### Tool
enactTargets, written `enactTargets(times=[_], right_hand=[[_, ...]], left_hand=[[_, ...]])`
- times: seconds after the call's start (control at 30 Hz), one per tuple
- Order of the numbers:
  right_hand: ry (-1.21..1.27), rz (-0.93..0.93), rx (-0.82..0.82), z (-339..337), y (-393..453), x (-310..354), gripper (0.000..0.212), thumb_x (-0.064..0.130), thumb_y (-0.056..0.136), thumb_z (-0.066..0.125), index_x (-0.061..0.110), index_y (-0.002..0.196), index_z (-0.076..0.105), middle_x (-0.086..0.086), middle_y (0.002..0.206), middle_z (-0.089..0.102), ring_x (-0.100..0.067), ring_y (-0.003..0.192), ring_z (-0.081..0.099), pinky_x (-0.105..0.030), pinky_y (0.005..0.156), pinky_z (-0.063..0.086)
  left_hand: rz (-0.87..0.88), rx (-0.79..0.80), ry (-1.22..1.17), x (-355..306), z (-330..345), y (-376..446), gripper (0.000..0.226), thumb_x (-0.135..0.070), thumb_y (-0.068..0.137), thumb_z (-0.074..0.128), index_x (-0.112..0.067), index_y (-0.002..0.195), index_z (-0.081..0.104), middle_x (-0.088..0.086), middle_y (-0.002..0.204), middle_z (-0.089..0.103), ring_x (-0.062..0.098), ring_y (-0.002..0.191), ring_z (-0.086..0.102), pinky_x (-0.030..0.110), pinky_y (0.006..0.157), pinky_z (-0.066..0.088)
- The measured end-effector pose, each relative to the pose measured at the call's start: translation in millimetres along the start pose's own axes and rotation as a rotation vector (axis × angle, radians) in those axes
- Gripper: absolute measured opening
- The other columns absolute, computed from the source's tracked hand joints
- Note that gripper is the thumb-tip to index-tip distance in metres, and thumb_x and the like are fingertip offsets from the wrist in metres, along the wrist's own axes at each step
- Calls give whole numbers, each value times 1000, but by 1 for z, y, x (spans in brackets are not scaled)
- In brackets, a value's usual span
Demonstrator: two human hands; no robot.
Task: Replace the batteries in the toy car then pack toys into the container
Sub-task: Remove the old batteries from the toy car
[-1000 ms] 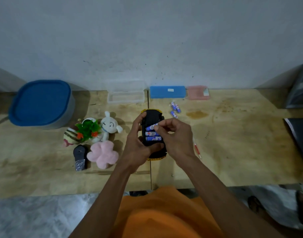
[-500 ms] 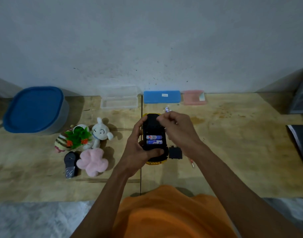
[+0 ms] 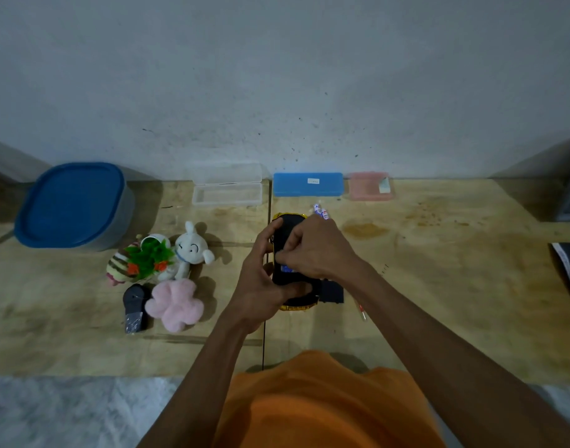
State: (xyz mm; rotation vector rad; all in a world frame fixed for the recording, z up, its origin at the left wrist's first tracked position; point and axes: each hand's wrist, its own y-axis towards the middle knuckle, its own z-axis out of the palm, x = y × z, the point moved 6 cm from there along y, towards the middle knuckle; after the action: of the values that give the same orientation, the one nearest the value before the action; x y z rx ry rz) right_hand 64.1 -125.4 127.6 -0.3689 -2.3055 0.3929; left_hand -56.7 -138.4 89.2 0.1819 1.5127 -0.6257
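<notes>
Your left hand (image 3: 261, 279) grips the toy car (image 3: 290, 227), which is turned upside down above the middle of the surface (image 3: 438, 286), with the thumb across its lower end. Your right hand (image 3: 316, 247) has the fingers curled at the open battery bay, and it seems to pinch a battery (image 3: 287, 269) there, but the fingers hide most of it, so I cannot tell how deep it sits.

The risks, as I judge them:
- The battery can slip from the fingertips and roll over the surface, because the hold is small and the car is not resting flat.
- If you press it in the wrong direction, the car will not run, and the bay contacts may bend.
- The loose batteries (image 3: 320, 211) just behind the car can be mixed with the ones in the bay, since they look the same.
- The small black cover (image 3: 332, 291) lies just beside the car, under your right wrist; the arm may push it away.

The container (image 3: 73, 205) with the blue lid stands closed at the far left, with the soft toys (image 3: 176, 270) near it.
</notes>
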Motion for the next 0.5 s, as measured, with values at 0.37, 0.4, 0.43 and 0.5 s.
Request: enactTargets(times=[0.37,0.4,0.43,0.5], right_hand=[[174,-110,107,-5,-5,-7,13,21,87,68,18,88,80,4,88,76,-9,85,68,-23,74,52],[171,-127,113,-3,-5,-9,12,22,88,68,18,89,80,6,88,76,-7,85,68,-23,76,53],[172,-137,114,-2,-4,-10,11,22,89,68,19,90,79,8,89,75,-5,85,68,-23,77,54],[196,-152,104,0,-4,-13,10,24,91,67,20,92,76,10,89,73,-2,85,67,-20,76,51]], left_hand=[[-53,9,-34,11,-8,0,109,8,58,85,-45,144,43,4,135,53,31,115,66,47,85,61],[-58,10,-44,12,-9,0,109,8,58,85,-44,144,43,5,135,53,31,114,66,45,84,61],[-64,13,-59,12,-9,1,109,8,58,85,-43,145,44,6,136,53,31,113,66,45,84,61],[-76,24,-84,12,-9,2,109,9,58,84,-42,145,43,7,137,52,33,115,66,46,85,60]])
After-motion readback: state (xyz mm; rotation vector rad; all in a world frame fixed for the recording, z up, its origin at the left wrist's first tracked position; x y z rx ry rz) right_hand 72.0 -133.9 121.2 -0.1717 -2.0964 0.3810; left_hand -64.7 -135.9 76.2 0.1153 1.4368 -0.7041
